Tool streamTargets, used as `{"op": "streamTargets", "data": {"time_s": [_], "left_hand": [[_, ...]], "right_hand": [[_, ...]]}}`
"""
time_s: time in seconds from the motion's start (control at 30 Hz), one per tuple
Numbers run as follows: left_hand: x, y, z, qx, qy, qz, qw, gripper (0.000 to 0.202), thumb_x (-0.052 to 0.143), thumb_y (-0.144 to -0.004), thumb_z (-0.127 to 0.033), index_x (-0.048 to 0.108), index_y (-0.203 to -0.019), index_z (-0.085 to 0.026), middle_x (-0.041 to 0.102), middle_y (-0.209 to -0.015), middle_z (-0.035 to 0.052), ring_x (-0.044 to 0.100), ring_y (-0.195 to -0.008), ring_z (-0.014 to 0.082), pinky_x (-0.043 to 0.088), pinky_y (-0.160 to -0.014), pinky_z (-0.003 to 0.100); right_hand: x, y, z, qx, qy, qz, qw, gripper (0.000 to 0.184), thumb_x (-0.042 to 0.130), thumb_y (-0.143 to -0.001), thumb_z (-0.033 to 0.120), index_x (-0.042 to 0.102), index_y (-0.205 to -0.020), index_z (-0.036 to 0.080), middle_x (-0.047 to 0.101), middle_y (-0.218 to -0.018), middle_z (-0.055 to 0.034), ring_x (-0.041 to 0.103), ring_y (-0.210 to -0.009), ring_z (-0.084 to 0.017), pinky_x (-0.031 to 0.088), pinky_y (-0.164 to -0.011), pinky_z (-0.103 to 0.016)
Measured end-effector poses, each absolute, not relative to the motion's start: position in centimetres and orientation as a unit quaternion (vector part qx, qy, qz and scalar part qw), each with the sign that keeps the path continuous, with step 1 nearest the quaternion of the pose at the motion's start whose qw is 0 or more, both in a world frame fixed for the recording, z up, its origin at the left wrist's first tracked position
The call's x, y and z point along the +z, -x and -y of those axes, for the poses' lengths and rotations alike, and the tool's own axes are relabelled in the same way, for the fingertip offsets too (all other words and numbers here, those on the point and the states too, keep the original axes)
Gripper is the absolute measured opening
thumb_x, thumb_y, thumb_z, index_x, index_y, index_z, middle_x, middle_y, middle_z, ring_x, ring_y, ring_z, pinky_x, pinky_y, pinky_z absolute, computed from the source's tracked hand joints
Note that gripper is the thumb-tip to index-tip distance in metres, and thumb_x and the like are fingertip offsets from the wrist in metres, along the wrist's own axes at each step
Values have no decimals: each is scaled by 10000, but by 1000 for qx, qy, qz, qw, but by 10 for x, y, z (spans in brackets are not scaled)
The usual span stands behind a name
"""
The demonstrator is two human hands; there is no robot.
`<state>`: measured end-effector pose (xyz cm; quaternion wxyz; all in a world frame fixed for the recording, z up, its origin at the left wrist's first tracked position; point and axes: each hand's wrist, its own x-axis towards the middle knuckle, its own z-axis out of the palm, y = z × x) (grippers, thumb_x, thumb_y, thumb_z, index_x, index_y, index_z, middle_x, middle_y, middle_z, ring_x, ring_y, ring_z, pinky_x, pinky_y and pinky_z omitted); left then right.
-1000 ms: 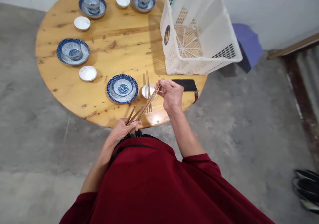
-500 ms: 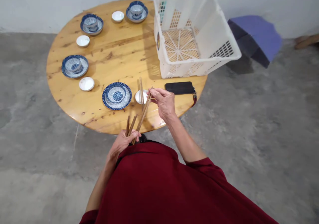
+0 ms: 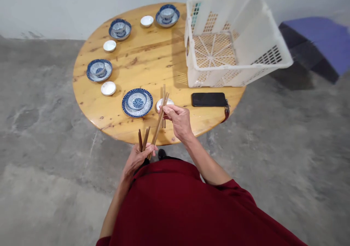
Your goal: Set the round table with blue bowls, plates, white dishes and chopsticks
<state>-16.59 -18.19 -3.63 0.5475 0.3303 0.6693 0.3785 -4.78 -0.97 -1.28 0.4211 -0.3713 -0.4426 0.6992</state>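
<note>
My left hand [image 3: 142, 154] is closed round several brown wooden chopsticks [image 3: 146, 138] in front of the table's near edge. With fingers pinched, my right hand [image 3: 177, 120] grips a pair of chopsticks [image 3: 158, 123] partway up; their lower ends reach my left hand. Behind that pair, another pair of chopsticks [image 3: 164, 89] lies across a small white dish [image 3: 170, 102], which my right hand partly hides. Left of the dish is a blue-and-white plate [image 3: 149, 109] with a matching bowl [image 3: 136, 100] in it.
Around the wooden table [image 3: 131, 67] stand more blue-and-white bowls on plates [image 3: 99, 70] and small white dishes [image 3: 108, 88]. A white plastic crate [image 3: 229, 70] stands at the right, with a black phone [image 3: 209, 99] before it. A purple stool [image 3: 319, 38] is beyond the table.
The view has shifted, so the table sits further right. My right hand has slid down its pair of chopsticks, nearer my left hand, which keeps hold of the bunch.
</note>
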Motion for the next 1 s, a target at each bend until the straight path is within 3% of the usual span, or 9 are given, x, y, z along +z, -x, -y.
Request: {"op": "streamTargets", "data": {"time_s": [0.63, 0.87, 1.0], "left_hand": [[-35, 308, 256, 380, -356, -655, 548, 536, 652, -816, -676, 755, -797, -150, 646, -677, 38, 464, -581, 116, 351, -542, 246], [-39, 367, 280, 361, -379, -635, 568, 527, 652, -819, -654, 759, -818, -138, 649, -656, 30, 420, -549, 97, 350, -524, 231], [-40, 398, 279, 382, -404, -588, 588, 541, 627, -856, -639, 780, -924, -124, 713, -718, 63, 381, -525, 85, 300, -480, 225]], "right_hand": [[-16, 185, 88, 698, 395, 419, 426, 389, 810, -698, 551, 777, -870, 205, 761, -807, -28, 693, -736, -170, 556, -617, -266], [-28, 232, 127, 695, 408, 397, 440, 347, 849, -667, 473, 772, -844, 184, 752, -771, -20, 679, -706, -147, 554, -607, -244], [-42, 250, 120, 667, 433, 389, 466, 287, 842, -668, 420, 742, -791, 180, 729, -739, 0, 658, -668, -132, 560, -598, -241]]}}
